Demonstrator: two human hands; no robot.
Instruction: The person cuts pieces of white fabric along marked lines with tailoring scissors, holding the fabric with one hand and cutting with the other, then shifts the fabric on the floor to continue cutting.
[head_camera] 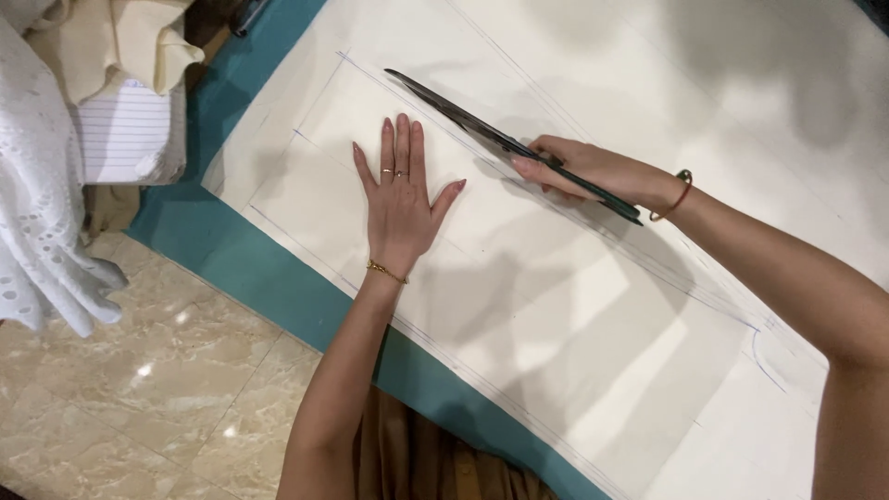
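The cream cloth [519,306] is pressed flat on the teal counter [269,278] by the left hand [400,206], fingers spread wide. A dark curved ruler [500,141] is gripped by the right hand [593,174] along the drawn line; steady alignment is called for.

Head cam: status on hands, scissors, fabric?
Left hand flat on cream fabric. Right hand shut on dark scissors, blades along the blue line. Path unobstructed.

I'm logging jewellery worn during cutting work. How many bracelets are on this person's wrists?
2. A gold chain bracelet on the left wrist, behind the flat left hand; a reddish cord bracelet on the right wrist. None seems hidden.
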